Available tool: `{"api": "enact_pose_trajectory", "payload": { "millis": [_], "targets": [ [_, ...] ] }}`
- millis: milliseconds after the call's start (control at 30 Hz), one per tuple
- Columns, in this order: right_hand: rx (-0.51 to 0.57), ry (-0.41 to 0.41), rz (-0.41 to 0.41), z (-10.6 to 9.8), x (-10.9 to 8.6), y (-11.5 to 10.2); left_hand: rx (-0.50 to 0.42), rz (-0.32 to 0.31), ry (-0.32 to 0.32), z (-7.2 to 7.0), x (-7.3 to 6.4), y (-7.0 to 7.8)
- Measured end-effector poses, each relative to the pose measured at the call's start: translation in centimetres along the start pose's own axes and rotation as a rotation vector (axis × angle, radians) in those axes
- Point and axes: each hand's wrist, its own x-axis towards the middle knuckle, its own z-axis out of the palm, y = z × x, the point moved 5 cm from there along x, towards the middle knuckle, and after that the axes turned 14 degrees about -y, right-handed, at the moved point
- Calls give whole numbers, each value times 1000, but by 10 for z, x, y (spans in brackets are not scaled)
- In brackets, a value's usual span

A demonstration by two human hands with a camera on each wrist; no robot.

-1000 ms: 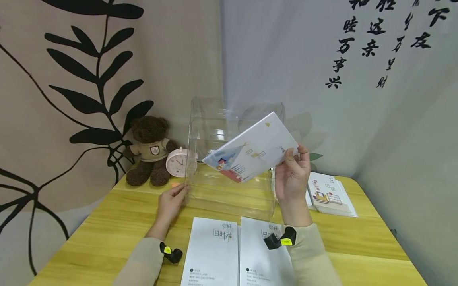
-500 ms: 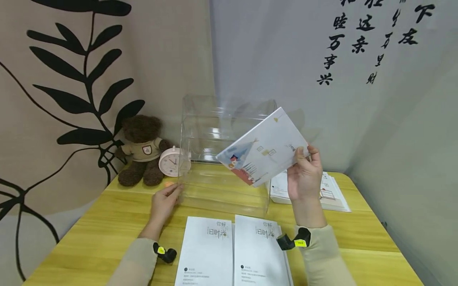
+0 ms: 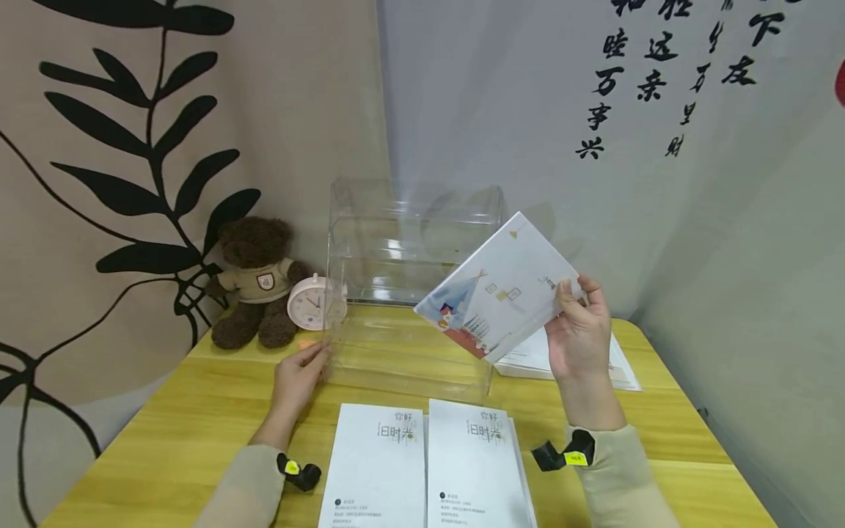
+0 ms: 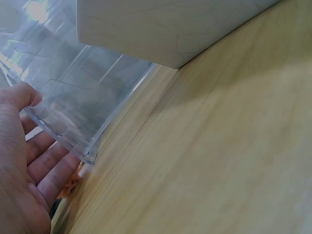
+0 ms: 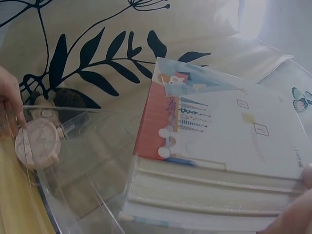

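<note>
My right hand (image 3: 581, 330) grips a small stack of notebooks (image 3: 502, 286) by its right end, thumb on the front cover. The stack is tilted in the air before the right part of a clear plastic rack (image 3: 409, 378). White covers with a blue and red drawing show, and the layered edges (image 5: 209, 195) appear in the right wrist view. My left hand (image 3: 297, 381) pinches the rack's lower left edge. In the left wrist view, its thumb lies on one side of the clear plastic (image 4: 87, 83) and the fingers on the other.
Two white notebook piles, left (image 3: 376, 469) and right (image 3: 472, 469), lie side by side at the front of the wooden table (image 3: 165, 440). More booklets (image 3: 528, 359) lie behind my right hand. A teddy bear (image 3: 257, 286) and a pink alarm clock (image 3: 310, 304) stand left of the rack.
My right hand has carried the notebooks to the right and slightly down, away from the rack's middle. My left hand keeps its hold on the rack's edge. The head view has shifted a little.
</note>
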Motion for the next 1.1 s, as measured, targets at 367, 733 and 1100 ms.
{"api": "enact_pose_trajectory", "payload": {
  "millis": [367,733,1100],
  "targets": [
    [-260,27,133,-29,-10,-6,21,3,-3,-1,1,-2],
    [-431,-13,315,-72,-30,-12,7,-11,-21,0,1,-3],
    [-426,-161,598,-159,-57,-14,-4,0,-16,-1,1,-1]
  ]
}}
